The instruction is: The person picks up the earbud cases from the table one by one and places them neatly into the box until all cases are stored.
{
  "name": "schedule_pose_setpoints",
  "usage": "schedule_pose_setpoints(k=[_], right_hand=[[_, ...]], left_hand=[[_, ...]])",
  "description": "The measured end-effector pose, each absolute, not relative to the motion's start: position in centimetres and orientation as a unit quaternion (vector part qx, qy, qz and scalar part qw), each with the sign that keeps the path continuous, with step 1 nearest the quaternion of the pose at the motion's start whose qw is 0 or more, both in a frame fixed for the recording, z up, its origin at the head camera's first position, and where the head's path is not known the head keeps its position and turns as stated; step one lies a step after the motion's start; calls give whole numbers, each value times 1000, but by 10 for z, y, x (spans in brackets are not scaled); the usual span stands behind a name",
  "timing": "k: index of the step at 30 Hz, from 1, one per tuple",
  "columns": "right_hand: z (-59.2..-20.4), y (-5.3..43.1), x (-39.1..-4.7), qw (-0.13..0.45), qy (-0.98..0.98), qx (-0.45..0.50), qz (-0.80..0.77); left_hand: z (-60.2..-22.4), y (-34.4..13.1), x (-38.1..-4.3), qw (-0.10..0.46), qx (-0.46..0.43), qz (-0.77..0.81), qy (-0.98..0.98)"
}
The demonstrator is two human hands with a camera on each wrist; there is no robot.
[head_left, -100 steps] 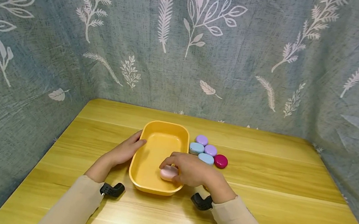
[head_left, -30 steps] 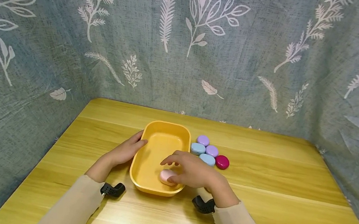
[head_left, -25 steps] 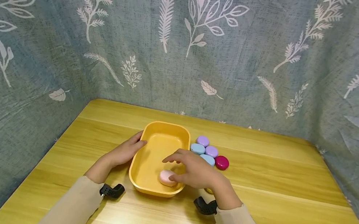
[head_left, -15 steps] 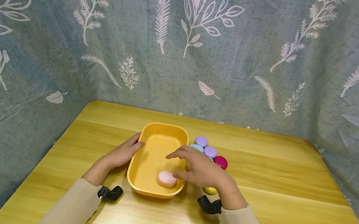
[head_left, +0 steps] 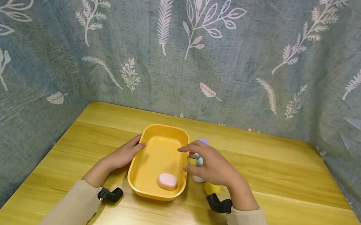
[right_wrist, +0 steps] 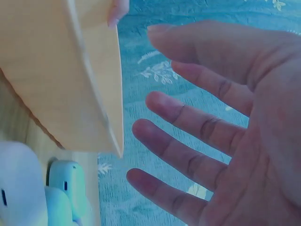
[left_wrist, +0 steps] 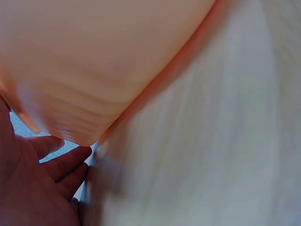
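Note:
A yellow plastic bin point(head_left: 158, 161) stands on the wooden table. Inside it, near the front right corner, lies a smooth pink oval case point(head_left: 167, 181), with no hand on it. My left hand point(head_left: 126, 154) holds the bin's left side, thumb over the rim and fingers along the outer wall. In the left wrist view the fingers point(left_wrist: 70, 165) reach the bin's edge. My right hand point(head_left: 215, 167) hovers over the bin's right rim with spread fingers and nothing between them. In the right wrist view its palm and fingers point(right_wrist: 193, 122) show bare.
Right of the bin, partly hidden under my right hand, sit several small rounded cases: a purple one point(head_left: 203, 141), a light blue one point(head_left: 200, 162), a whitish one point(head_left: 198, 179) and a yellow one point(head_left: 213, 188). A patterned grey-blue curtain point(head_left: 183, 83) hangs behind the table.
My right hand has let go of the pink case, leaving it on the bin's floor, and has moved up and right over the rim. The left hand stays on the bin.

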State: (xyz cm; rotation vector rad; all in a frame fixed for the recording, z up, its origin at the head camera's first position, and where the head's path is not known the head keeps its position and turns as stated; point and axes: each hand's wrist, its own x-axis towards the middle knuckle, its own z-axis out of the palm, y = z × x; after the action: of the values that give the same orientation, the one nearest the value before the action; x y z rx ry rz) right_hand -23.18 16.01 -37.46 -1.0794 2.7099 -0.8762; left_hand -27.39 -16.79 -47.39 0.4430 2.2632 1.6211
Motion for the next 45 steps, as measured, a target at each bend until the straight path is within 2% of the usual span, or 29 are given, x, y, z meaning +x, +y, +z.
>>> schedule_pose_setpoints(k=[11, 28, 45], right_hand=[[-378, 186, -246, 31, 896, -318, -310], [-396, 214, -266, 108, 937, -219, -251], [-407, 209, -270, 106, 935, -252, -225]], left_hand=[[-471, -167, -279, 156, 155, 557, 801], [-471, -167, -277, 165, 152, 556, 800], [-472, -169, -275, 162, 151, 558, 799]])
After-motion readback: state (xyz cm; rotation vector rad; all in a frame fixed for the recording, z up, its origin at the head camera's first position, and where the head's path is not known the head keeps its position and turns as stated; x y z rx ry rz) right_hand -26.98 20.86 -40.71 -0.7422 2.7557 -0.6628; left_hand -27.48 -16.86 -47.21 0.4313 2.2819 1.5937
